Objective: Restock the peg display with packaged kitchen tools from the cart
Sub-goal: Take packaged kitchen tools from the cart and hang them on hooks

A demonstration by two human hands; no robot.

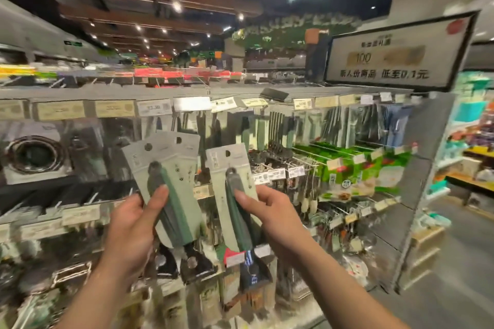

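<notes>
Fingers (157, 196) of the left hand (128, 224) curl round two green packs (171, 165), one behind the other. The right hand (275, 215) pinches another pack (227, 165) at 3 o'clock from them. The peg wall (160, 91) hangs full behind, at 12 o'clock.

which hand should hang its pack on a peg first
Right, probably. The right hand holds a single pack with its hang hole clear at the top, while the left hand holds two overlapping packs that would need separating first.
</notes>
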